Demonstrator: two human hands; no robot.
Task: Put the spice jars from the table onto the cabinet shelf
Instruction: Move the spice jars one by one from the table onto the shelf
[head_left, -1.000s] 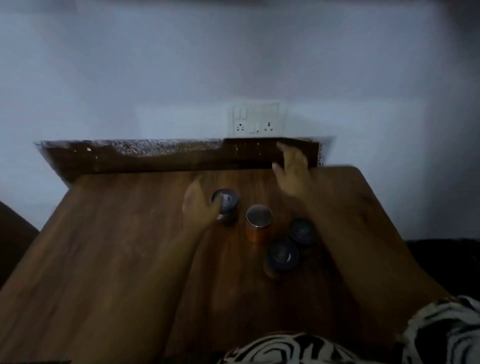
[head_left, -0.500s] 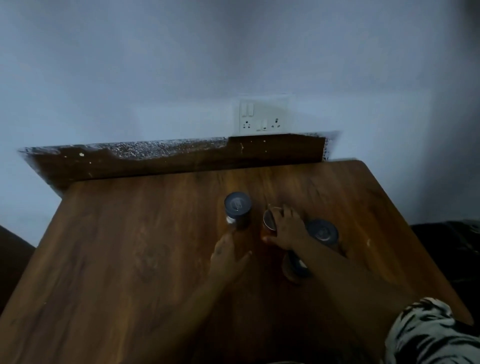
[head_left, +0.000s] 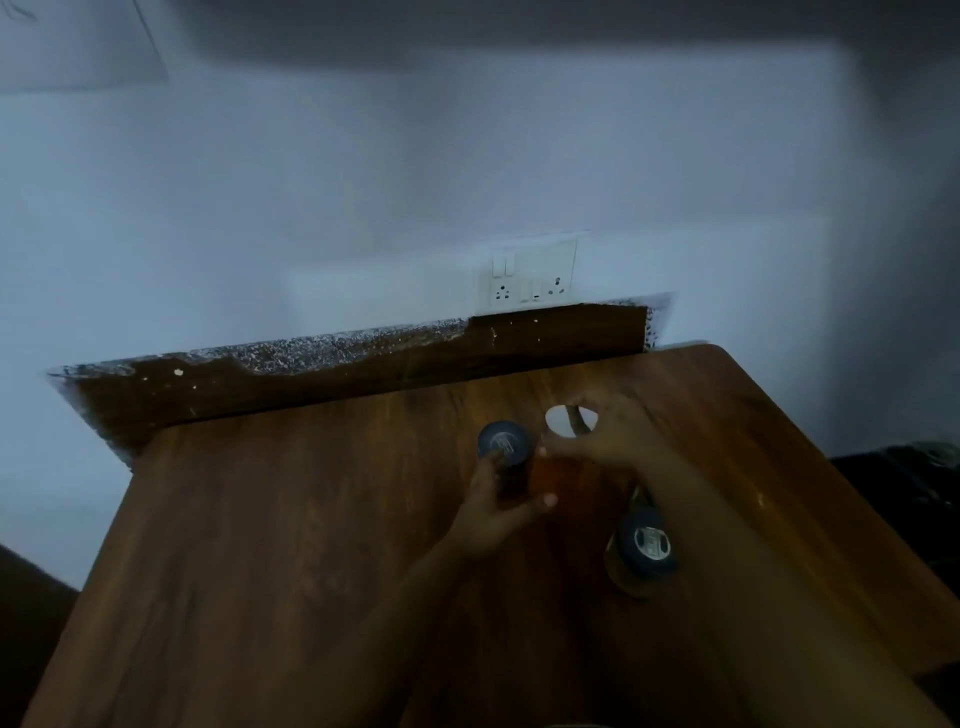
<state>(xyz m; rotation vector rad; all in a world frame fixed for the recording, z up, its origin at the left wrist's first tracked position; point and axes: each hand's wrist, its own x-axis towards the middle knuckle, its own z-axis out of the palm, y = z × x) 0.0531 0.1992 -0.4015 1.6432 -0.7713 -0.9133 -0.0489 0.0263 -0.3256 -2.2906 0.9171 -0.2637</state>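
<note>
Several spice jars stand near the back of the wooden table (head_left: 291, 545). My left hand (head_left: 493, 514) grips the side of a dark-lidded jar (head_left: 504, 442), with its thumb to the right of the jar and a finger up by the lid. Right beside it, my right hand (head_left: 610, 441) grips an orange jar (head_left: 558, 475) from above, its fingers curled over the shiny lid (head_left: 558, 420). Another dark-lidded jar (head_left: 645, 551) stands on the table against my right forearm. The cabinet shelf is not in view.
A dark wooden backboard (head_left: 363, 364) runs along the table's far edge against the white wall. A socket plate (head_left: 532, 278) sits on the wall above it. A dark overhang (head_left: 519, 31) crosses the top of the view.
My left hand has moved forward from the tabletop and closed round the dark-lidded jar. My right hand has tightened its hold over the orange jar's lid. The camera has tilted upward.
</note>
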